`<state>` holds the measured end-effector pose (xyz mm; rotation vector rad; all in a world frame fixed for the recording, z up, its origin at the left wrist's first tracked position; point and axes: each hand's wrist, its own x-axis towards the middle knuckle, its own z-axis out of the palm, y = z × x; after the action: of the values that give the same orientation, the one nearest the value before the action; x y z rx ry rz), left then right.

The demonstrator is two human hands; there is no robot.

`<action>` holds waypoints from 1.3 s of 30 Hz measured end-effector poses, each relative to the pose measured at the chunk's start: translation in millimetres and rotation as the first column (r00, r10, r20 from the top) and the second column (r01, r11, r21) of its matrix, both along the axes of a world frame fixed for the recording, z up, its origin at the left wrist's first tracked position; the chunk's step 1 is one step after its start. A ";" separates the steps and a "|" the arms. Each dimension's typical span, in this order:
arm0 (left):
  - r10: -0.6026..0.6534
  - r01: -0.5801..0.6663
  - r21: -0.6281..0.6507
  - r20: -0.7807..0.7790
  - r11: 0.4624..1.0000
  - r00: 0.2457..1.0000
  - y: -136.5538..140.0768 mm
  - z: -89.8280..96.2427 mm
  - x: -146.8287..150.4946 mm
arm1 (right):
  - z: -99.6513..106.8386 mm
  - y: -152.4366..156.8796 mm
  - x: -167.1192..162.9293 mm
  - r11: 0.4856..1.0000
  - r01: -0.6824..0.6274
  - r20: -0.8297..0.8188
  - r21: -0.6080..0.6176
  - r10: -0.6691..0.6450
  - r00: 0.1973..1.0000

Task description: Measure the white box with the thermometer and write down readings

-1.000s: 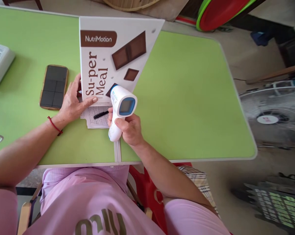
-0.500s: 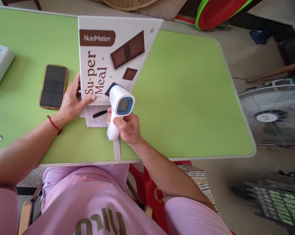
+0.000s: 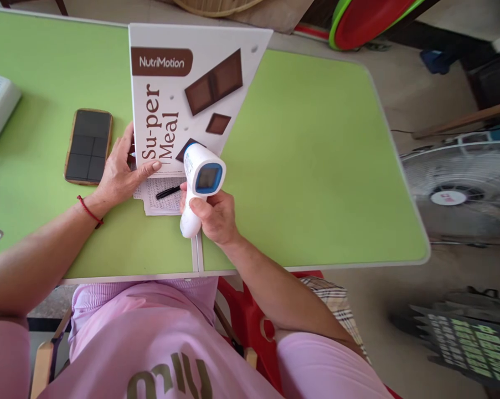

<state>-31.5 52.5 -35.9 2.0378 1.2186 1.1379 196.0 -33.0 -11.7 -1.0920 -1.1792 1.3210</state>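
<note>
Head view shows thermometer [image 3: 193,194] above table [image 3: 316,166] near fan [image 3: 461,197].

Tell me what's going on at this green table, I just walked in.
A person's left hand grips the lower left edge of a white NutriMotion box, thumb on its printed front. The right hand holds a white infrared thermometer by its handle, in front of the box's lower part; whether they touch is unclear. A black pen lies on handwritten paper below, and a phone lies on the table by the left hand.
</note>
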 end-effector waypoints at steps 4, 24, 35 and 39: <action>0.002 -0.002 -0.025 0.005 1.000 1.000 0.0 0.3 0.1 | 0.3 0.1 0.2 1.000 -0.009 -0.004 -0.005 0.009 1.000; -0.058 0.038 0.094 0.224 0.995 0.973 9.6 -15.7 4.3 | -8.2 19.9 48.0 0.822 0.113 0.360 0.559 -0.363 0.859; -0.015 0.011 0.021 0.195 1.000 0.981 8.2 -8.5 5.7 | -36.8 57.2 145.7 0.882 0.206 0.851 0.423 -0.465 0.243; -0.003 0.002 0.004 0.152 1.000 0.988 8.9 -7.8 4.9 | -43.8 59.9 141.7 0.869 0.171 0.852 0.465 -0.491 0.179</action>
<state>-26.6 61.4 -43.7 1.9165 1.1393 1.2701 337.8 26.8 -55.4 -1.9197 -1.7477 -0.0918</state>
